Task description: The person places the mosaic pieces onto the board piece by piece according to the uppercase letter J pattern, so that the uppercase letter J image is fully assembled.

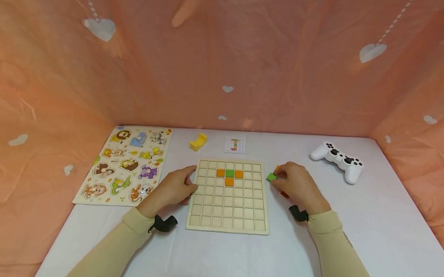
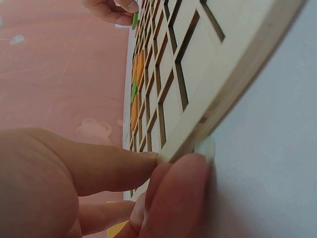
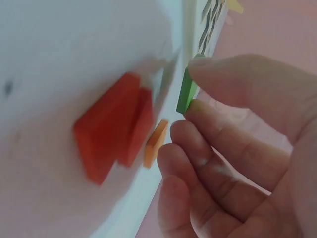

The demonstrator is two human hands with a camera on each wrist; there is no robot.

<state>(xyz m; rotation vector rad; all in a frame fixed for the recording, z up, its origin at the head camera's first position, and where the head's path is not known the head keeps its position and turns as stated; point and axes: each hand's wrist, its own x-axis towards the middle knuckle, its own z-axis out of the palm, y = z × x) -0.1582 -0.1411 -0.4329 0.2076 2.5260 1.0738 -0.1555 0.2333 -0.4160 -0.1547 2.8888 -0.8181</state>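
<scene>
A wooden grid board [image 1: 216, 225] lies flat on the table. Three orange tiles [image 1: 229, 182] and one green tile [image 1: 229, 173] sit in its upper cells. My left hand [image 1: 173, 189] holds the board's left edge, thumb on the rim and fingertips [image 2: 181, 191] against its side. Just right of the board, my right hand [image 1: 295, 185] pinches another green tile [image 3: 186, 91] between thumb and index finger. Beneath that hand lie red tiles [image 3: 106, 131] and an orange tile [image 3: 156, 143], partly hidden in the head view.
Behind the board are a small pattern card [image 1: 235, 144] and a yellow curved block [image 1: 198, 142]. An animal puzzle board [image 1: 104, 161] lies at the left. A white game controller [image 1: 336, 161] rests at the right. Orange fabric with hearts [image 1: 226, 59] hangs around the table.
</scene>
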